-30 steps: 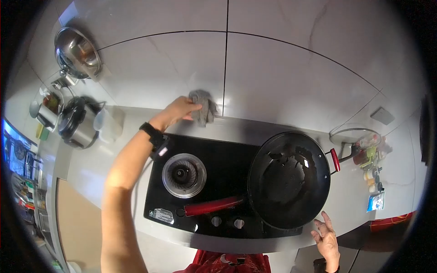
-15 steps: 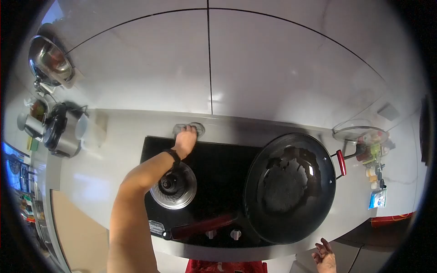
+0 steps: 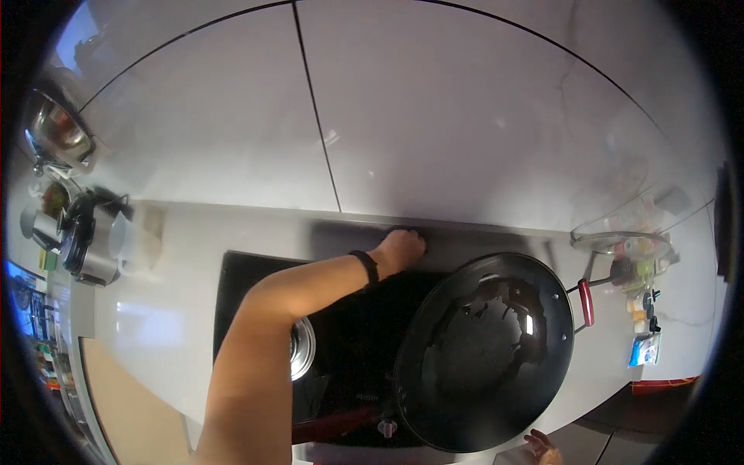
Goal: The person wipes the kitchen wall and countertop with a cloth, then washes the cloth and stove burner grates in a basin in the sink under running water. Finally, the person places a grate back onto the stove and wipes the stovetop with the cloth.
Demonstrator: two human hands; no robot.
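The bench (image 3: 178, 256) has its far strip, between stove (image 3: 360, 318) and wall (image 3: 442, 124), under the left hand (image 3: 403, 249); that grip faces away, so I cannot tell what it pinches. The pan (image 3: 488, 356) sits right on the stove. Just beside its near right rim, the right hand (image 3: 545, 451) has fingers loosely spread. A cooker (image 3: 99, 248) stands far left.

One head camera, worn by you, facing forward and down. Your view: wide, from close above the countertop (image 3: 186, 244) and gas stove (image 3: 349, 333), toward the tiled wall (image 3: 465, 116).
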